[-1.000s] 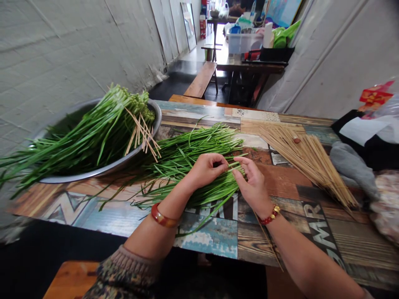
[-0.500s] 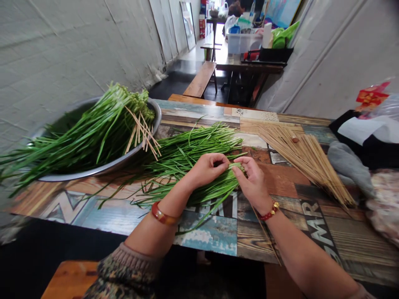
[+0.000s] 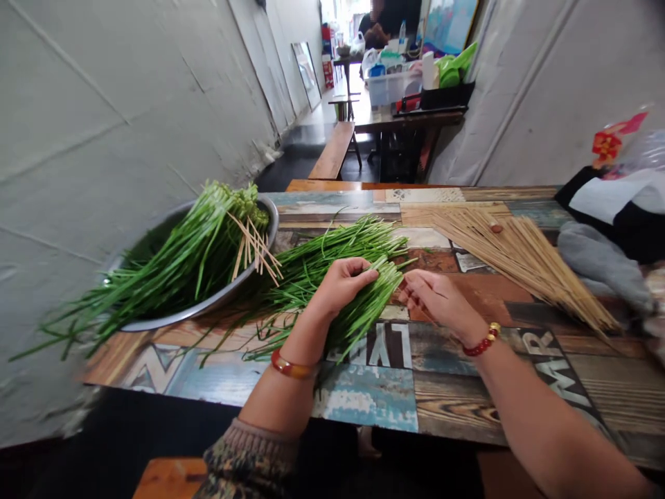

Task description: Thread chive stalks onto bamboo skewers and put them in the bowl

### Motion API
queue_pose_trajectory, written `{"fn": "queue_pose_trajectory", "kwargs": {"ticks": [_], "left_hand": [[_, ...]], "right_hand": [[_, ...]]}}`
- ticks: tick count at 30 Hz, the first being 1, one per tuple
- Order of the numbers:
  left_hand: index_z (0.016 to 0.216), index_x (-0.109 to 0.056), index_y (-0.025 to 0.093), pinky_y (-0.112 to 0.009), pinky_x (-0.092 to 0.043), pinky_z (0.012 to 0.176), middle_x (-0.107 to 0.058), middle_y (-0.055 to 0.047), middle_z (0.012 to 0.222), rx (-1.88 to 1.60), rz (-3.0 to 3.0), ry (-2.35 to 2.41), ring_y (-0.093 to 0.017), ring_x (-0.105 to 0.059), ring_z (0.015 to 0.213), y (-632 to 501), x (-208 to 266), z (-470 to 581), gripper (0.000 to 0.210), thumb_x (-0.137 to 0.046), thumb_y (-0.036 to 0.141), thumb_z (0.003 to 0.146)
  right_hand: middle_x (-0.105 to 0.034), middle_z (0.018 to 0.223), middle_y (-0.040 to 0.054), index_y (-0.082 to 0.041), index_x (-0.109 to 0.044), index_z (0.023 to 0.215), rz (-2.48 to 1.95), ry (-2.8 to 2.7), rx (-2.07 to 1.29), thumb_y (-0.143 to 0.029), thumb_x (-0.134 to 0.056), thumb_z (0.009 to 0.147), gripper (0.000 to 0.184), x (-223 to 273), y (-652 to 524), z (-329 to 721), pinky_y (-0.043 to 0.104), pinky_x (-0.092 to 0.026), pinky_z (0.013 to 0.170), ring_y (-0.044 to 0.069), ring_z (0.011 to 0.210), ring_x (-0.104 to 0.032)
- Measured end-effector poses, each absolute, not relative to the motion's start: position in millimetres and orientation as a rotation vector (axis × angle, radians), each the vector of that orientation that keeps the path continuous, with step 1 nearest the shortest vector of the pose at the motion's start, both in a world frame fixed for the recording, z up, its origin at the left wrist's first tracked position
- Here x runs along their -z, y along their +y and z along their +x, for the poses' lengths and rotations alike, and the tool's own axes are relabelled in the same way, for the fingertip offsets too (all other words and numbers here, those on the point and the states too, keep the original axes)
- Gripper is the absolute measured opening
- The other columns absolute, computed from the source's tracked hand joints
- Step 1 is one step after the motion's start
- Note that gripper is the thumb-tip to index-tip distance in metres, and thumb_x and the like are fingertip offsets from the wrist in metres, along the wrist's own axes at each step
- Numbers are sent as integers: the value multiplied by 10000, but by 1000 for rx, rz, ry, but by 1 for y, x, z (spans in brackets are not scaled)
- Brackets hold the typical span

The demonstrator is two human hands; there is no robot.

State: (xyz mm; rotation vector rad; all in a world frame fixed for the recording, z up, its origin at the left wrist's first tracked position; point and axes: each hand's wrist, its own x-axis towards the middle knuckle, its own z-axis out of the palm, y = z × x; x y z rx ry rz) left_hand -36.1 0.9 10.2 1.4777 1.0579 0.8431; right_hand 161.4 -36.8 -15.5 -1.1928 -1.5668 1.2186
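Your left hand (image 3: 340,287) grasps a bunch of green stalks (image 3: 383,283) above the table (image 3: 457,409), with your right hand (image 3: 440,301) just beside its pale ends.

Your left thumb and fingers close around the bunch near those ends, its leaves trailing down toward you; your right fingers are curled, and whether they pinch anything you cannot tell from this view. More loose stalks (image 3: 332,246) lie on the table just beyond your left hand. To the left, a metal bowl (image 3: 194,312) is heaped with greens (image 3: 181,267), and thin stick ends (image 3: 254,246) jut over its rim. To the right, wooden skewers (image 3: 540,263) fan across the table, near a grey cloth (image 3: 597,256).
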Motion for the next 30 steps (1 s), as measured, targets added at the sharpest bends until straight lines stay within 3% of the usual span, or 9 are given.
{"fn": "queue_pose_trajectory", "kwargs": {"ticks": [4,8,14,20,30], "left_hand": [[654,-579,115,-190,-286,513,-492,42,576,-911,1377,1106,-54,-384,526,1,-7,-36,305,-703,394,666],[730,-632,111,-193,-369,580,-581,14,656,-848,1332,1099,-69,-466,581,1,-13,-41,306,-741,383,644],[890,-656,127,-211,-442,671,-654,-19,797,-718,1330,998,-94,-558,680,3,-51,-46,392,-786,370,611],[699,-603,108,-183,-369,491,-560,24,576,-554,1362,1022,-55,-460,485,1,-72,-35,375,-726,461,670],[653,-580,115,-166,-325,442,-528,44,526,-626,1356,1077,-34,-420,435,-18,-78,-21,366,-744,442,659]], "right_hand": [[-612,601,-11,-176,-633,737,-1211,-1772,-1065,-386,-521,853,265,11,-37,163,222,-390,463,109,485,-527],[-639,651,0,-183,-655,711,-1194,-1826,-818,-307,-507,857,242,11,-36,162,243,-400,552,137,599,-562],[-660,721,8,-198,-672,757,-1087,-1720,-709,-299,-516,855,210,4,-38,160,265,-423,616,148,641,-570],[-673,721,12,-208,-676,730,-1054,-1636,-608,-288,-528,847,205,-1,-39,160,279,-432,645,157,665,-589],[-614,669,11,-190,-615,683,-995,-1657,-472,-222,-505,855,206,-2,-42,163,267,-378,623,151,645,-548]]}}
